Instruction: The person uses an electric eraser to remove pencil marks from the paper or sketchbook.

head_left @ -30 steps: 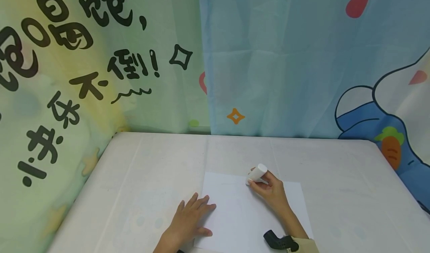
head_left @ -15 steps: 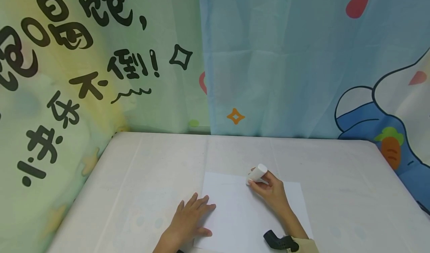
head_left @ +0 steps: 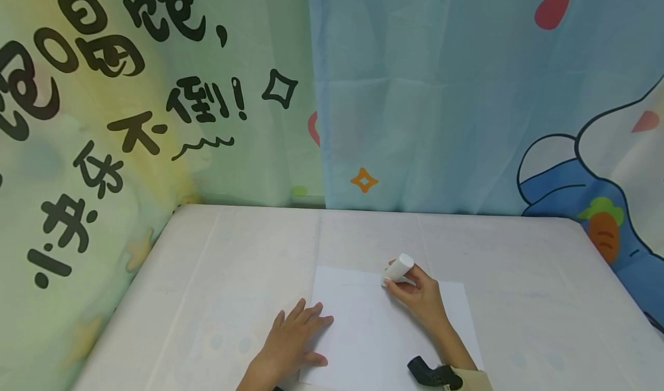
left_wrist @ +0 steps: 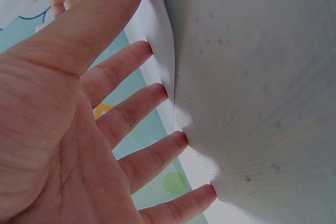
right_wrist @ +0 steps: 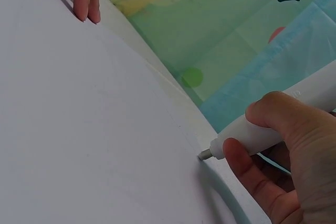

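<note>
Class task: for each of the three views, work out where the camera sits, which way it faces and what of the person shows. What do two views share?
Head: on the head, facing forward and down at table and paper; left hand and right hand show.
Left wrist: on that wrist, looking along the palm to the fingertips; the right hand shows at top left.
Right wrist: on that wrist, facing the pen; both hands show.
Shared: head and right wrist both see pen and paper.

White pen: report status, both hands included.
Right hand gripping white pen; tip near far edge of paper, contact unclear. Left hand spread at paper's left edge. Nothing visible blocking the pen.
</note>
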`<state>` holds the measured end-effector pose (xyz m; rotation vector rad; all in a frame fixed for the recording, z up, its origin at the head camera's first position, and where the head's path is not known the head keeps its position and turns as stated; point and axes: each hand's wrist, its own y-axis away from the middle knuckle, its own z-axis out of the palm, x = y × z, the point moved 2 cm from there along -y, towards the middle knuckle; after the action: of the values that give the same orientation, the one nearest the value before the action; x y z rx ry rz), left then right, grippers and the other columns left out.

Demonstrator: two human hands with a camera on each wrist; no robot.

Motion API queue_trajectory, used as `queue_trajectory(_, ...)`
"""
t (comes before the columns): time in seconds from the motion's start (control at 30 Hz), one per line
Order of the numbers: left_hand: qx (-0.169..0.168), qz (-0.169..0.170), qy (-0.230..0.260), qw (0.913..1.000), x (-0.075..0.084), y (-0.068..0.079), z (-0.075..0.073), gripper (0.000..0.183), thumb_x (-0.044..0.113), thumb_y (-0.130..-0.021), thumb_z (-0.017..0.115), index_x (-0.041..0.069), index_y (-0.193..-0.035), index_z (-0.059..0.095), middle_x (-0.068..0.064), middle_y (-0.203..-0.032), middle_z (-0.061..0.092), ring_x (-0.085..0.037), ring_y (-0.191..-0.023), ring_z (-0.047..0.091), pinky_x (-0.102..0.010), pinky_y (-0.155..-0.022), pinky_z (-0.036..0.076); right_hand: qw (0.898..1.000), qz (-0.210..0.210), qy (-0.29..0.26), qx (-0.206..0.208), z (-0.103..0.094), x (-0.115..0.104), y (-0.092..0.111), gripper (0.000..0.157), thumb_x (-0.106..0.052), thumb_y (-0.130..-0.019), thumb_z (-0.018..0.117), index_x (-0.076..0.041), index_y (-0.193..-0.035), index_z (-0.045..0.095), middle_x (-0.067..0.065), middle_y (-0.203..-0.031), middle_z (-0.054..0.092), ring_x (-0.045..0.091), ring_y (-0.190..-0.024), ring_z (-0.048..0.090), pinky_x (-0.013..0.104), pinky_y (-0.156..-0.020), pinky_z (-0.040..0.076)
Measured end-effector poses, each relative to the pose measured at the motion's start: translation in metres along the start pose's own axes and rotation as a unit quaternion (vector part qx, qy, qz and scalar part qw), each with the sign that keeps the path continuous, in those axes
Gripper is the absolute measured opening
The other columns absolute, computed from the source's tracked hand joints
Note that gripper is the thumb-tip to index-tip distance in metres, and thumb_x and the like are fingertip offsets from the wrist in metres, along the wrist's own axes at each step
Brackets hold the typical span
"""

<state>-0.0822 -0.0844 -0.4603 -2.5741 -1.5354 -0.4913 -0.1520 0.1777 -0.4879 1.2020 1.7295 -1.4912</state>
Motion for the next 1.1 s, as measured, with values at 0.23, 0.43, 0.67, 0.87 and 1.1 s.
queue_trajectory(0.23, 0.002, 0.003, -0.004, 1.0000, -0.0001, 0.0002, -0.0001, 0.069, 0.042, -0.072, 0.079, 0.022, -0.134, 0.057, -0.005, -0.145, 0.050, -0.038, -0.136, 0.041, -0.065, -0.100, 0.039, 1.000, -0.002, -0.006, -0.003, 0.0000, -0.0016, -0.0002, 0.040, 0.018, -0.071, 0.075, 0.013, -0.109, 0.062, 0.033, -0.104, 0.065, -0.008, -0.091, 0.061, 0.013, -0.069, 0.054)
queue_trajectory(0.43, 0.004, 0.007, -0.011, 0.9999, -0.0003, -0.0004, 0.0005, 0.069, 0.043, -0.072, 0.079, 0.022, -0.134, 0.057, -0.005, -0.145, 0.051, -0.038, -0.136, 0.041, -0.064, -0.099, 0.040, 1.000, -0.005, -0.004, -0.002, 0.0002, -0.0004, -0.0011, 0.040, 0.019, -0.070, 0.075, 0.013, -0.108, 0.062, 0.029, -0.102, 0.066, -0.009, -0.090, 0.062, 0.014, -0.069, 0.055)
queue_trajectory(0.67, 0.004, 0.003, -0.010, 0.9999, 0.0002, -0.0010, 0.0011, 0.069, 0.043, -0.072, 0.079, 0.022, -0.133, 0.057, -0.005, -0.145, 0.051, -0.037, -0.136, 0.042, -0.064, -0.100, 0.040, 1.000, -0.004, -0.006, 0.000, 0.0010, 0.0004, -0.0011, 0.041, 0.020, -0.069, 0.075, 0.014, -0.107, 0.062, 0.030, -0.101, 0.065, -0.009, -0.089, 0.061, 0.014, -0.069, 0.055)
queue_trajectory(0.87, 0.007, 0.003, -0.014, 0.9999, 0.0006, -0.0009, 0.0007, 0.069, 0.043, -0.071, 0.079, 0.022, -0.133, 0.058, -0.005, -0.145, 0.051, -0.037, -0.136, 0.042, -0.063, -0.099, 0.041, 1.000, -0.009, 0.001, 0.005, 0.0012, 0.0038, -0.0005, 0.043, 0.021, -0.067, 0.076, 0.013, -0.107, 0.063, 0.031, -0.101, 0.065, -0.010, -0.089, 0.061, 0.014, -0.067, 0.055)
queue_trajectory(1.1, 0.009, 0.004, -0.010, 0.9999, 0.0004, -0.0006, 0.0000, 0.069, 0.043, -0.071, 0.079, 0.022, -0.133, 0.058, -0.005, -0.145, 0.051, -0.037, -0.136, 0.042, -0.064, -0.100, 0.041, 1.000, -0.013, 0.000, 0.002, 0.0002, 0.0014, -0.0014, 0.040, 0.020, -0.069, 0.075, 0.013, -0.106, 0.063, 0.027, -0.100, 0.066, -0.008, -0.089, 0.062, 0.014, -0.068, 0.055)
